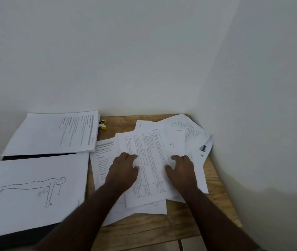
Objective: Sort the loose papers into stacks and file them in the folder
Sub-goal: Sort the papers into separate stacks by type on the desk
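Landmark: table-printed sheet (146,171), top of the loose pile on the wooden surface (162,227).

Nearest: black folder (26,236) edge at the bottom, left of that sheet, with the push-up figure stack (33,192) lying on it.

Left hand (124,169) flat on the sheet's left edge, right hand (182,171) on its right edge. Grip: fingers spread on both, palms down, pinching nothing visible.

Loose papers (189,134) fan out under and behind the sheet, toward the wall corner.

Far left of it: text-page stack (53,134) on a dark cover. Behind the sheet, slightly left, a yellow clip (102,124).
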